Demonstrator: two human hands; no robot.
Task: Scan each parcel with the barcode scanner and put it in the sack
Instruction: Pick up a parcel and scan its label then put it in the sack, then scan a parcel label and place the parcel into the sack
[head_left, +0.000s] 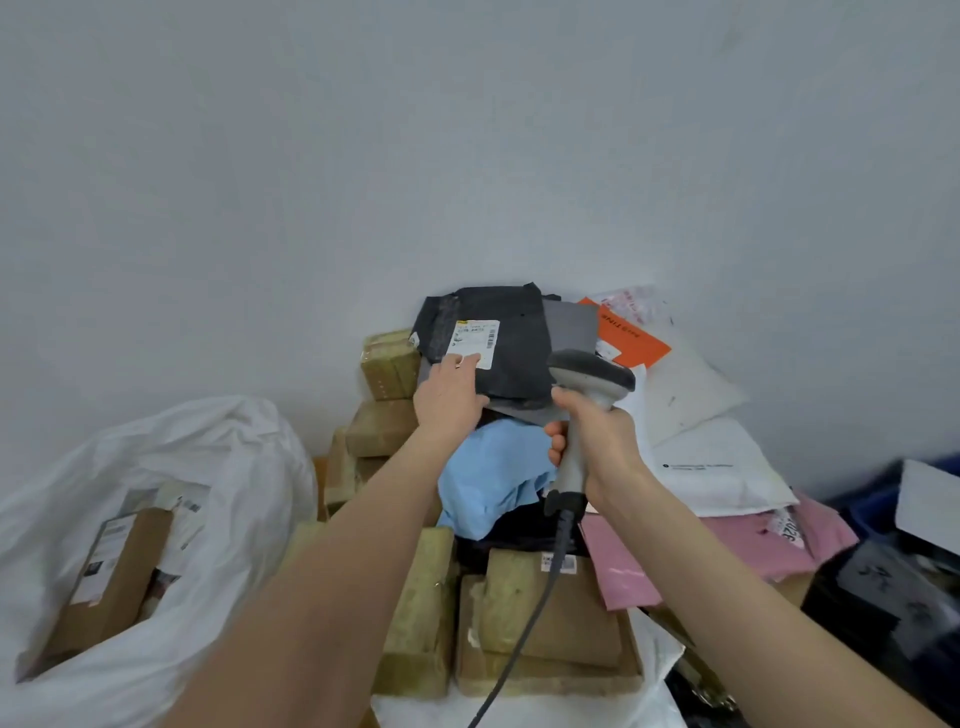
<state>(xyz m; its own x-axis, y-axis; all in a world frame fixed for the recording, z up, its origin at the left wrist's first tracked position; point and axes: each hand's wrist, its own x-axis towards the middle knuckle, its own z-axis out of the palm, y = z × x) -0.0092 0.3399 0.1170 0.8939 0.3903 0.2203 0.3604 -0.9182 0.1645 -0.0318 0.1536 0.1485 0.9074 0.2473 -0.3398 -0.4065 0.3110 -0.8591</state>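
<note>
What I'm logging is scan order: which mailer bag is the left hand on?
The topmost, dark grey plastic mailer bag with the white label; the left hand touches that label, not the orange, white, pink or blue bags.

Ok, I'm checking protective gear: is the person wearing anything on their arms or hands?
No. No sleeves reach into view. The left hand and right hand have no gloves, and neither wrist shows a watch or band.

Support barely showed: only a white strip under the heap, table or floor unclear. Taped cardboard boxes sat right on it, stacked toward the wall, with the white sack slumped just left.
</note>
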